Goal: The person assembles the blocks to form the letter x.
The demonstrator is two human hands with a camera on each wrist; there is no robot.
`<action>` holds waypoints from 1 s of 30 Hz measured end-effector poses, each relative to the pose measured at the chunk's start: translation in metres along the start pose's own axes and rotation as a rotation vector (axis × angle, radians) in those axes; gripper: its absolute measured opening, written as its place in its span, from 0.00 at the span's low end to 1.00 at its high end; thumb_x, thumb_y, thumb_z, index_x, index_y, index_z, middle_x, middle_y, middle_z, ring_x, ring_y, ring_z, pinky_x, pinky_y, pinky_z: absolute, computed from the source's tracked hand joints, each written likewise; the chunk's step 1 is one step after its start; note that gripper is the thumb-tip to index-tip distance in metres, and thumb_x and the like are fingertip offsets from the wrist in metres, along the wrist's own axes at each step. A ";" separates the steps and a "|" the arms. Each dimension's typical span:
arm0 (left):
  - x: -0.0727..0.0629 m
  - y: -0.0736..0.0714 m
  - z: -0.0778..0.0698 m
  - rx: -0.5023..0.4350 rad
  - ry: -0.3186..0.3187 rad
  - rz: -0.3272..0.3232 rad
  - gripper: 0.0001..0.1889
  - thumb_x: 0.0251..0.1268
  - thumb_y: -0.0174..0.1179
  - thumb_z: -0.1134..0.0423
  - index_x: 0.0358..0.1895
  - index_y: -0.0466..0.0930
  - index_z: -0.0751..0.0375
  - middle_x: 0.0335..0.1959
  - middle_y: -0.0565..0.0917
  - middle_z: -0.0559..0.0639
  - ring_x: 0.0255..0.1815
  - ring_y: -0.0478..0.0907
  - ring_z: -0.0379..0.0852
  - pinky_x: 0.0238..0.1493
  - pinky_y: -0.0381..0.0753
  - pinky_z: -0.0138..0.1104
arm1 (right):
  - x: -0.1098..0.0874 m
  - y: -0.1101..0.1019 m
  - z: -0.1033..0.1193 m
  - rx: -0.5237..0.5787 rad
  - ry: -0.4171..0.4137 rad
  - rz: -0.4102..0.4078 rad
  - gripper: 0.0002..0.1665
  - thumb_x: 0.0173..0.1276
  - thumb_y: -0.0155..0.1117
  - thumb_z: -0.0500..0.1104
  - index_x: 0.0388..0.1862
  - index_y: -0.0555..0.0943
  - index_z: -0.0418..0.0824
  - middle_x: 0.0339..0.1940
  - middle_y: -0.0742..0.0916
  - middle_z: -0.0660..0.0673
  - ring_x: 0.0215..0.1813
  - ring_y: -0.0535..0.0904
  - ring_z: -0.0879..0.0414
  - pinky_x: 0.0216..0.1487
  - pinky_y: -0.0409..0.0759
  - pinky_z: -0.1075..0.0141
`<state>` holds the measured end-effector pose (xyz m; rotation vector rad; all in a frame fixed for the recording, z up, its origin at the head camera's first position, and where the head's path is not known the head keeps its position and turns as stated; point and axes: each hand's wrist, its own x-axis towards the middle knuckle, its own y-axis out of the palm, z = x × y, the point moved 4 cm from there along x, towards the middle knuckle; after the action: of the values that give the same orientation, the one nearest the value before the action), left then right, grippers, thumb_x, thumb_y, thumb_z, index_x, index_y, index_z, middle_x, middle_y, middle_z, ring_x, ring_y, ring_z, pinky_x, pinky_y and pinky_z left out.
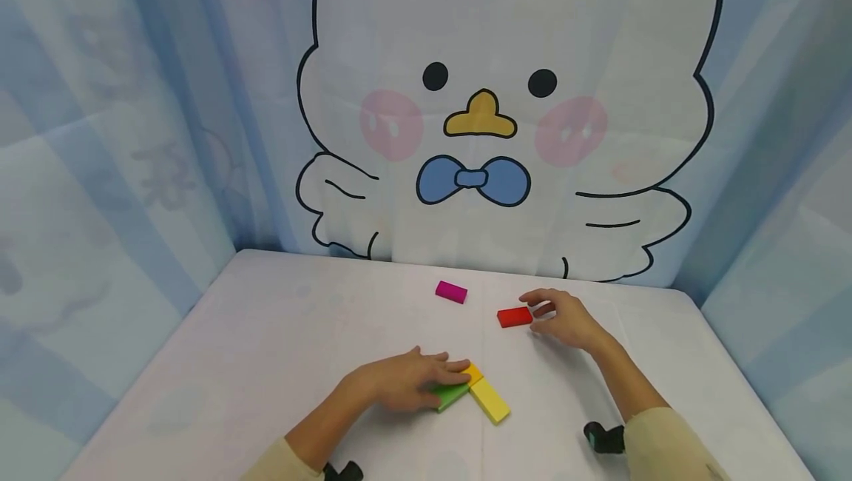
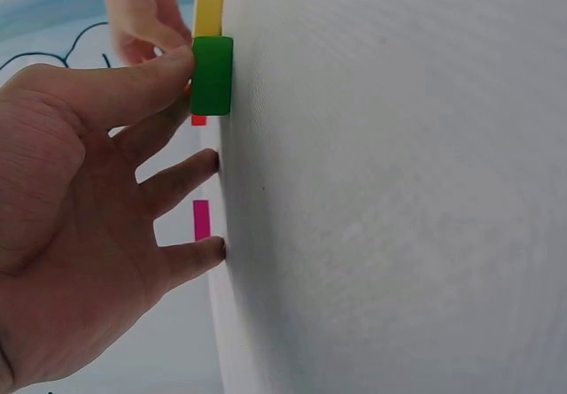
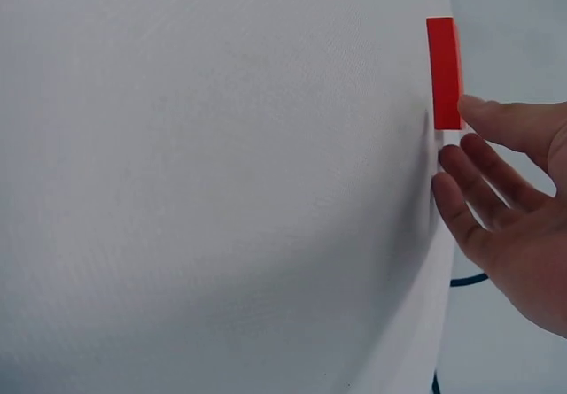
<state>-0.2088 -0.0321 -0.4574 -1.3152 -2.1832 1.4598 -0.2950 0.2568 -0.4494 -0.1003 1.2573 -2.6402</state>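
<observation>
My left hand, fingers spread, lies over a green block on the white table. Its thumb tip is at the green block in the left wrist view, and the index fingertip overlaps an orange block. A yellow block meets the orange one at an angle, at the green block's right end. My right hand is beside the right end of a red block. In the right wrist view its thumb tip is at the red block's edge, the other fingers loosely bent past it.
A magenta block lies farther back, left of the red one. Pale cloth curtains surround the table at the back and sides; the back one bears a cartoon bird. A black device is at the right wrist.
</observation>
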 end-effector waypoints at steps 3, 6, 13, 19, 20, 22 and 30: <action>0.000 0.000 0.000 -0.003 -0.005 -0.001 0.31 0.75 0.62 0.57 0.78 0.67 0.31 0.80 0.64 0.29 0.84 0.59 0.47 0.81 0.57 0.61 | 0.003 0.001 -0.003 0.023 0.016 -0.004 0.28 0.66 0.72 0.33 0.66 0.81 0.41 0.62 0.85 0.37 0.59 0.82 0.41 0.57 0.87 0.52; 0.000 -0.001 0.000 -0.009 -0.010 -0.002 0.31 0.75 0.62 0.58 0.78 0.67 0.31 0.80 0.64 0.29 0.84 0.59 0.46 0.81 0.56 0.60 | 0.005 0.004 -0.006 0.050 0.040 -0.005 0.28 0.65 0.72 0.33 0.65 0.82 0.42 0.61 0.85 0.38 0.59 0.81 0.43 0.57 0.87 0.53; 0.001 -0.001 0.000 -0.011 -0.007 -0.001 0.31 0.76 0.62 0.57 0.78 0.67 0.30 0.80 0.63 0.28 0.84 0.58 0.46 0.82 0.55 0.60 | 0.008 0.010 -0.010 0.057 0.074 -0.022 0.26 0.64 0.74 0.33 0.62 0.85 0.44 0.56 0.85 0.40 0.56 0.78 0.45 0.54 0.83 0.56; 0.001 -0.002 0.000 -0.019 -0.010 0.005 0.32 0.76 0.62 0.58 0.78 0.67 0.30 0.81 0.63 0.29 0.85 0.58 0.46 0.82 0.54 0.60 | 0.010 0.011 -0.012 0.034 0.072 -0.050 0.22 0.65 0.72 0.33 0.58 0.87 0.44 0.54 0.85 0.40 0.55 0.78 0.45 0.52 0.81 0.56; 0.001 -0.002 0.000 -0.021 -0.010 0.005 0.32 0.76 0.62 0.58 0.78 0.67 0.30 0.81 0.64 0.29 0.85 0.58 0.46 0.82 0.54 0.60 | 0.010 0.012 -0.012 0.031 0.070 -0.052 0.21 0.65 0.72 0.33 0.58 0.87 0.44 0.54 0.85 0.40 0.54 0.78 0.45 0.52 0.81 0.56; 0.001 -0.002 0.000 -0.025 -0.011 0.006 0.32 0.76 0.62 0.58 0.78 0.67 0.31 0.81 0.64 0.29 0.85 0.58 0.46 0.82 0.54 0.60 | 0.010 0.012 -0.012 0.030 0.063 -0.053 0.21 0.65 0.72 0.33 0.57 0.87 0.44 0.52 0.85 0.40 0.54 0.78 0.45 0.53 0.80 0.55; 0.001 0.001 0.002 -0.033 -0.011 0.006 0.31 0.75 0.62 0.58 0.78 0.67 0.30 0.80 0.64 0.29 0.85 0.58 0.45 0.82 0.54 0.60 | 0.009 0.014 -0.005 0.032 0.035 -0.041 0.20 0.63 0.73 0.32 0.55 0.89 0.43 0.50 0.87 0.41 0.53 0.80 0.46 0.54 0.80 0.51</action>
<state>-0.2104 -0.0322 -0.4592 -1.3281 -2.2211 1.4432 -0.3025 0.2505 -0.4639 -0.0767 1.2355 -2.7076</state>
